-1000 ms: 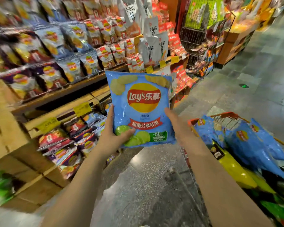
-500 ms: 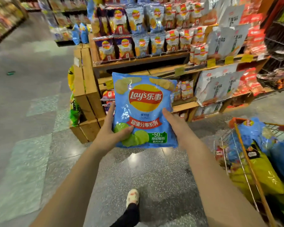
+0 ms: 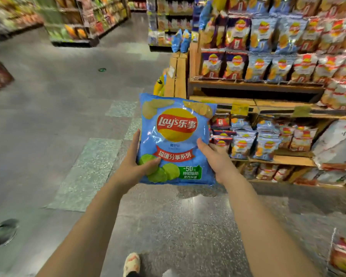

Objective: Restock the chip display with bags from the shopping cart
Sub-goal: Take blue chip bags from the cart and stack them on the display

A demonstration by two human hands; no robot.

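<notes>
A light blue Lay's chip bag (image 3: 176,136) with green lime slices printed on it is held upright in front of me. My left hand (image 3: 137,166) grips its lower left edge, thumb across the front. Gripping the lower right edge is my right hand (image 3: 216,158), thumb on the front. The wooden chip display (image 3: 254,85) stands to the right, its shelves filled with several rows of blue, purple and red bags. Only a corner of the shopping cart (image 3: 334,254) shows at the bottom right.
Grey tiled aisle floor (image 3: 68,116) stretches ahead and to the left. Other stocked shelves (image 3: 82,21) stand far back. A wooden crate end (image 3: 177,76) closes the display's left side. My slippered foot (image 3: 131,263) is on the floor below.
The view has swung left, away from the cart, which has slid almost out of frame. The display now sits to the right. Both hands keep the same hold on the bag.
</notes>
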